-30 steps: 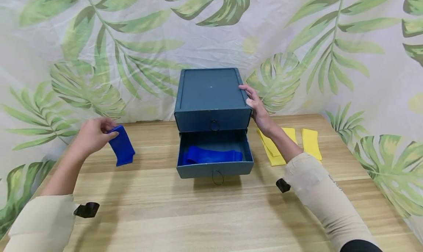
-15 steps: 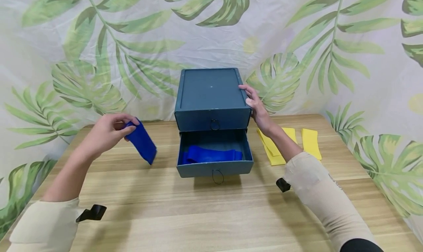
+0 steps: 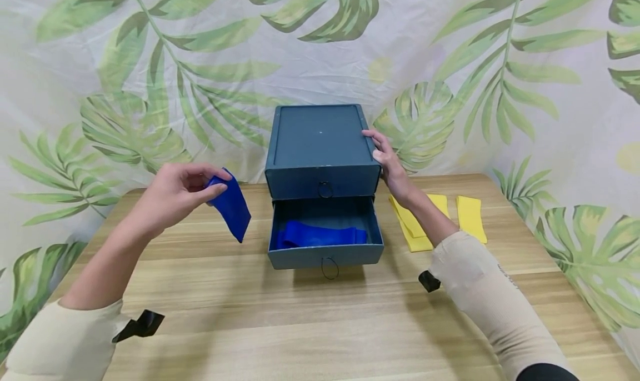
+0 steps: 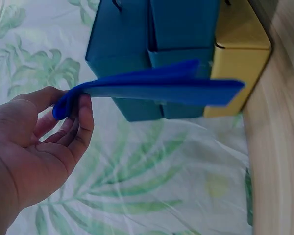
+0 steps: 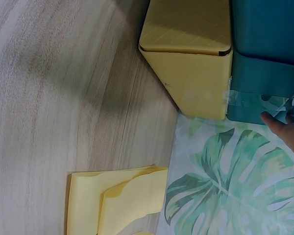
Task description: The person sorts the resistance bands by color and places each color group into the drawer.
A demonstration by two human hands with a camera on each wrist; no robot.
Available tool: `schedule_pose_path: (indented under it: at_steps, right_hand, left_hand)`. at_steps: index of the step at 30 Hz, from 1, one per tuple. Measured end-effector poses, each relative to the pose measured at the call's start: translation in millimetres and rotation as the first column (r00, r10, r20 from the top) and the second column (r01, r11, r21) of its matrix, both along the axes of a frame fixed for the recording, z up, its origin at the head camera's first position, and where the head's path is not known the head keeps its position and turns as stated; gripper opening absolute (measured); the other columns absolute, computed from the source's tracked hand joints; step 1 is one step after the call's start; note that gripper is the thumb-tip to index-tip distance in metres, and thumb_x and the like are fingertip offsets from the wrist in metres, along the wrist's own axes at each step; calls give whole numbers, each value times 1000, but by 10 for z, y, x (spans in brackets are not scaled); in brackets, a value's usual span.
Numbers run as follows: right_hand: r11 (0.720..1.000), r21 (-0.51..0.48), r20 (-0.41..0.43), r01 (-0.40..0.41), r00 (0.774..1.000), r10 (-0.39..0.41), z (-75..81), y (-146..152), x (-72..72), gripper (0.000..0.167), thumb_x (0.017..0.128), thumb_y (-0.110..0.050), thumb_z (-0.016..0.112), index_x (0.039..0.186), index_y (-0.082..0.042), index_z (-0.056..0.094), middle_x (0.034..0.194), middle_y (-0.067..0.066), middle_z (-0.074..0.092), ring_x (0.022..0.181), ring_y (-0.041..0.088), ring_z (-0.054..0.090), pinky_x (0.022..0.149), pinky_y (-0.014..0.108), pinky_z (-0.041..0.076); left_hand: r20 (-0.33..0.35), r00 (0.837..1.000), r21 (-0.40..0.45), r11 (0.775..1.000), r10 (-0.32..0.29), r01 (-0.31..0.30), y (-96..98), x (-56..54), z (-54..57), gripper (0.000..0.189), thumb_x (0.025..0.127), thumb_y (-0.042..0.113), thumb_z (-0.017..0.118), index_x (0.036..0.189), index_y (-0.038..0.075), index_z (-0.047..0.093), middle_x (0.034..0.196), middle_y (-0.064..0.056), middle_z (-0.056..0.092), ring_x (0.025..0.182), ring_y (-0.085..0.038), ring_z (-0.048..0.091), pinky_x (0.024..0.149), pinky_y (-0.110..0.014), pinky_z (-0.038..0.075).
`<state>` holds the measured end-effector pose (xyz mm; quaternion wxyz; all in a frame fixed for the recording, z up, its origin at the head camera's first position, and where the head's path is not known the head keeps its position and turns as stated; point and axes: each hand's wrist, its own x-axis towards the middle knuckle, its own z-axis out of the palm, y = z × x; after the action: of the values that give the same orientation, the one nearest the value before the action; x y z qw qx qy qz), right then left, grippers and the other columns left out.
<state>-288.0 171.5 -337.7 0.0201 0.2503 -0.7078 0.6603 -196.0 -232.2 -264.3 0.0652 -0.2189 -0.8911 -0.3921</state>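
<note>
My left hand (image 3: 177, 195) pinches one end of a folded blue resistance band (image 3: 235, 209) between thumb and fingers. The band hangs above the table, left of a dark blue drawer unit (image 3: 320, 136). Its two layers spread apart at the free end in the left wrist view. The unit's lower drawer (image 3: 325, 257) is pulled out, and another blue band (image 3: 322, 235) lies inside; the upper drawer is closed. At the unit's right side, my right hand (image 3: 392, 167) rests with fingertips on the top edge. Only part of that hand shows in the right wrist view.
Folded yellow bands (image 3: 417, 242) lie right of the unit, partly under my right forearm, with a separate yellow piece (image 3: 469, 219) beside them. A yellow box-like base (image 5: 196, 83) stands under the unit. A leaf-patterned cloth (image 3: 320, 53) hangs behind the table.
My left hand has carried the blue band rightward and slightly up, closer to the drawer unit; the band has swung to a slant. My right hand and the drawer have stayed put.
</note>
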Motion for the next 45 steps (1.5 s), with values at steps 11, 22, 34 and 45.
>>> schedule_pose_path:
  at_steps: [11, 22, 34, 45]
  right_hand:
    - [1000, -15, -4, -6, 1000, 5, -7, -3, 10, 68, 98, -36, 34, 160, -9, 26, 172, 9, 9, 152, 36, 22, 115, 67, 23]
    - [1000, -11, -5, -1, 1000, 1, 4, -17, 14, 68, 98, -36, 34, 159, -7, 27, 171, 10, 10, 150, 37, 24, 114, 67, 24]
    - [1000, -13, -1, -5, 1000, 5, -2, -20, 13, 68, 98, -36, 33, 160, -10, 25, 172, 10, 9, 151, 38, 23, 115, 68, 23]
    - [1000, -14, 8, 4, 1000, -4, 14, -24, 27, 69, 97, -37, 34, 159, -8, 26, 171, 12, 11, 150, 38, 24, 114, 68, 25]
  left_hand:
    - [-71, 997, 150, 988, -28, 38, 228, 184, 227, 15, 94, 1, 74, 109, -1, 77, 79, 6, 74, 64, -9, 63, 63, -18, 49]
    - [-138, 979, 436, 879, -148, 194, 497, 346, 396, 18, 89, -15, 71, 100, -2, 78, 75, -7, 70, 56, -13, 50, 55, -22, 41]
    - [-171, 964, 402, 879, -204, 257, 938, 449, 494, 16, 88, -12, 74, 101, -4, 78, 57, 0, 47, 49, -16, 28, 46, -31, 24]
    - [-182, 939, 307, 890, -292, 337, 1358, 349, 423, 22, 90, -6, 76, 111, -3, 77, 87, -7, 66, 63, -18, 53, 58, -23, 44]
